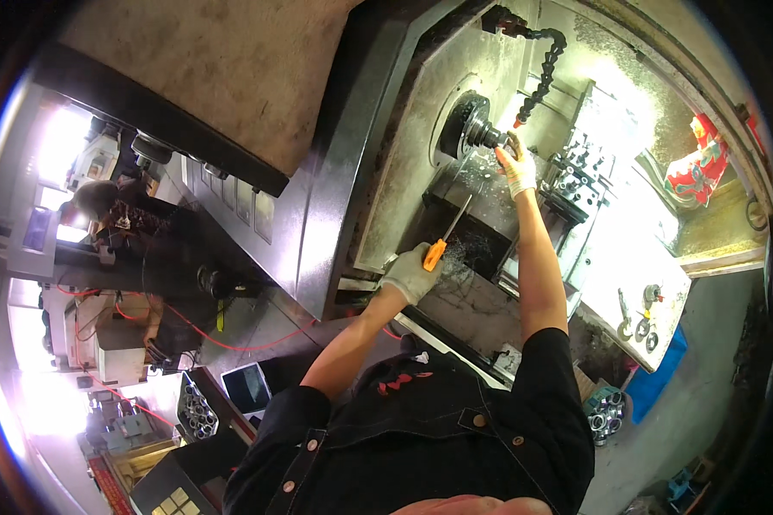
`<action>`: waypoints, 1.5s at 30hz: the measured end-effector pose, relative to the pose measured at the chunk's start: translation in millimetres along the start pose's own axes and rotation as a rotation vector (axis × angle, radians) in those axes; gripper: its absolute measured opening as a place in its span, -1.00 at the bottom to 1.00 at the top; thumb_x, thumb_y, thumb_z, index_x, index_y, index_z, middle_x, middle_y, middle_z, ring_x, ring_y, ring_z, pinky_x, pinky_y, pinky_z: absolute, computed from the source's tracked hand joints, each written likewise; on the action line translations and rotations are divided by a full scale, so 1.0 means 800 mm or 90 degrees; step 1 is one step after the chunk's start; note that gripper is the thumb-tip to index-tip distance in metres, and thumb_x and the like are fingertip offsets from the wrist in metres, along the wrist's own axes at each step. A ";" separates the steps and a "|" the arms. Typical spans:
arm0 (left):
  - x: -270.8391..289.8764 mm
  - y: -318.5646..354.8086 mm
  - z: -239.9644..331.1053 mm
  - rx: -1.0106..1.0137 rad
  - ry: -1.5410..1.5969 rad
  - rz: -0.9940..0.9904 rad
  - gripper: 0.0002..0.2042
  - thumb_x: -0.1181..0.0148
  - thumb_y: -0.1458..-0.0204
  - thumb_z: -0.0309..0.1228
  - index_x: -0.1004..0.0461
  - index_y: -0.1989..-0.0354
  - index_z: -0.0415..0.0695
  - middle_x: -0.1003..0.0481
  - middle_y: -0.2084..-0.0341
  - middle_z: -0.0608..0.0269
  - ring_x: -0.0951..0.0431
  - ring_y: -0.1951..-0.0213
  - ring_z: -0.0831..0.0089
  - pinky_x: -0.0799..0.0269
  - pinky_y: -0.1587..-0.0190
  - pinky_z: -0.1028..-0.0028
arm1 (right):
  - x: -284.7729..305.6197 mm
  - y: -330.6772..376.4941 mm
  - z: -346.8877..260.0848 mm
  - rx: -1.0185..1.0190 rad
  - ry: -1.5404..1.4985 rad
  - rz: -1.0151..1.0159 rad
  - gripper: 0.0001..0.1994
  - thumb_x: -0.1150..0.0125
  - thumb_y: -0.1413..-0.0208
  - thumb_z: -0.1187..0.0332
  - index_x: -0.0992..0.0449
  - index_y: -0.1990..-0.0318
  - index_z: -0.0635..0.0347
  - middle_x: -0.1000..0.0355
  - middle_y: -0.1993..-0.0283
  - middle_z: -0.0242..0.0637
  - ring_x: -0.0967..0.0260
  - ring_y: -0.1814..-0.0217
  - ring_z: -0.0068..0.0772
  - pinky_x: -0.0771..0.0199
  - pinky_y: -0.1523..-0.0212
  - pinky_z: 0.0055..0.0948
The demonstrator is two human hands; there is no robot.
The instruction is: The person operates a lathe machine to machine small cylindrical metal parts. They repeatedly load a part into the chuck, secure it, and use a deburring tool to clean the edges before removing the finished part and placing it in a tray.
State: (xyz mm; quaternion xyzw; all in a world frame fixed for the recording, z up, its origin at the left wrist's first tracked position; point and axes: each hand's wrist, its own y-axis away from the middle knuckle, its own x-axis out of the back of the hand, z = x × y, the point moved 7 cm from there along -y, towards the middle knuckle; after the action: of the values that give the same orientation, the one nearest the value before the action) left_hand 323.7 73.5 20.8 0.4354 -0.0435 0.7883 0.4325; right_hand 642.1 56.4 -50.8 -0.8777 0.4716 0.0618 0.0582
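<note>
My left hand (410, 275), in a pale work glove, is closed round the orange handle of a screwdriver (435, 254). Its slim metal shaft points up and away, toward the inside of a lathe. Farther in, my gloved right hand (518, 169) reaches to the lathe chuck (467, 125). Its bare-looking fingertips close on the outer end of a round metal part (493, 137) that sticks out of the chuck. Part of the grip is hidden by the fingers.
A black jointed coolant hose (548, 70) hangs above my right hand. Beside it stands a tool block (580, 176) with several holders. Rings and small tools lie on a bright tray (661, 296) at right. A basket of metal rings (605, 414) stands below. Another person (116, 210) is at far left.
</note>
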 end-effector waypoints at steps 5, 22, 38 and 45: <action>-0.002 0.033 -0.020 -0.058 0.051 0.008 -0.68 -0.08 0.10 -0.21 -0.37 0.24 -0.18 -0.46 0.39 -0.06 -0.46 0.26 0.01 -0.35 0.23 0.28 | 0.006 -0.008 0.000 0.080 0.045 -0.010 -0.40 -0.31 0.15 0.34 -0.27 -0.14 0.01 -0.35 0.02 -0.36 -0.27 0.43 -0.64 -0.32 0.53 -0.64; 0.382 0.203 -0.055 -0.369 0.013 0.425 -0.67 -0.13 0.31 -0.53 -0.33 0.25 -0.22 -0.32 0.09 -0.03 -0.40 0.13 0.08 -0.31 0.09 0.28 | 0.007 -0.016 0.037 -0.224 -0.050 0.030 -0.46 -0.21 0.11 -0.07 -0.33 -0.04 -0.11 -0.33 0.15 -0.43 -0.32 0.23 -0.44 -0.30 0.47 -0.37; 0.359 0.111 0.027 -0.411 -0.364 0.478 -0.68 -0.11 0.29 -0.59 -0.37 0.24 -0.12 0.15 -0.20 -0.32 -0.46 0.29 -0.03 -0.42 0.33 0.27 | -0.007 0.003 0.022 -0.225 -0.090 0.061 -0.44 -0.24 0.13 -0.05 -0.33 -0.07 -0.11 -0.30 0.02 -0.42 -0.29 0.12 -0.31 -0.32 0.30 -0.21; 0.360 0.126 0.042 -0.401 -0.352 0.460 -0.61 0.00 0.32 -0.65 -0.35 0.18 -0.13 0.08 -0.20 -0.25 -0.41 0.17 -0.06 -0.38 0.22 0.29 | -0.011 0.007 0.018 -0.194 -0.055 0.086 -0.49 -0.21 0.12 -0.09 -0.38 0.00 -0.17 -0.34 0.30 -0.47 -0.31 0.35 -0.49 -0.34 0.48 -0.39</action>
State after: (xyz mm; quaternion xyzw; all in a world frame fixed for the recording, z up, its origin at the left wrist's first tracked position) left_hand 202.1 181.7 280.9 0.4331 -0.5356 0.6919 0.2162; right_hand 631.5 62.8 -63.5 -0.8392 0.5119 0.1739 -0.0595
